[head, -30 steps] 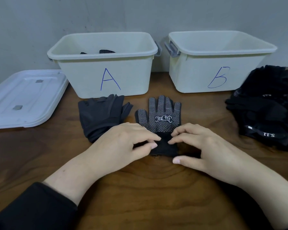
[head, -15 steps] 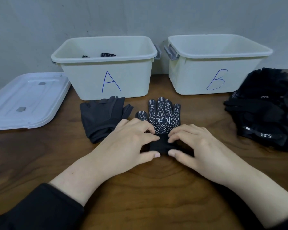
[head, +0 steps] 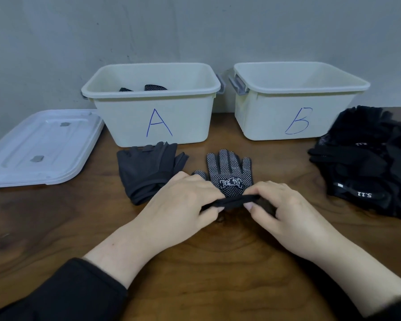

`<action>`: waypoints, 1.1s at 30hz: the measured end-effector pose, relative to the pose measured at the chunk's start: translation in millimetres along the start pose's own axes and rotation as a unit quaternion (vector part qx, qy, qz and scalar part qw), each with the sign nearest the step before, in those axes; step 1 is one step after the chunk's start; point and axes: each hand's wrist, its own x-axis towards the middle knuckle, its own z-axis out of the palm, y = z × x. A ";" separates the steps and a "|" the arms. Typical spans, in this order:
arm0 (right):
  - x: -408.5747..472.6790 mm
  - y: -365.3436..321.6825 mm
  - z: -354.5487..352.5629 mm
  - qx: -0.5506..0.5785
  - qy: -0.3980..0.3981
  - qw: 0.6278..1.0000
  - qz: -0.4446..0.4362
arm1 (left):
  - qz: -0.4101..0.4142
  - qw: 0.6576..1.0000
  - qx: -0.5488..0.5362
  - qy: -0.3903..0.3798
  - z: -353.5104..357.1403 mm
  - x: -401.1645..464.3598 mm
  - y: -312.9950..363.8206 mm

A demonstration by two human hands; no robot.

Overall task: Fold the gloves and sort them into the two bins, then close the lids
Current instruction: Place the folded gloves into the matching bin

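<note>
**Dotted glove gripped at the cuff by both hands; bins open, lids off**

The dotted glove (head: 227,172) lies palm-up on the wooden table (head: 195,262), fingers pointing toward the bins, in front of the gap between them. The left hand (head: 183,202) and right hand (head: 285,209) both pinch its black cuff, thumbs under and fingers curled over the edge, lifting it slightly off the table. The cuff is partly hidden by the fingers.

Bin A (head: 153,105) stands rear left, open; two dark dotted pieces show just above its front rim, the rest concealed by the wall. Bin B (head: 296,100) stands rear right, open; its contents cannot be seen from this angle. The grey latches of the two bins face each other across the gap.

A grey glove bundle (head: 146,170) lies just in front of bin A, touching or nearly touching the left hand. A white lid (head: 39,147) lies flat at far left, beside bin A. A pile of black gloves (head: 370,163) occupies the right edge, near bin B, well apart from the right hand.
</note>
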 end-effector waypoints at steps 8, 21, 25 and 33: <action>9.9 3.3 6.2 0.145 0.054 0.983 0.094 | -0.140 0.980 -0.136 0.041 4.7 1.8 3.8; 15.7 19.4 7.0 -0.095 0.008 0.993 -0.068 | -0.035 0.996 0.062 0.057 10.9 0.8 -2.0; 13.8 30.8 -4.2 -0.072 -0.082 0.992 -0.062 | -0.064 0.996 0.059 0.015 8.3 1.8 -1.5; 19.2 21.7 3.3 -0.089 -0.008 0.995 -0.045 | -0.059 0.995 0.074 0.022 10.0 5.4 -3.0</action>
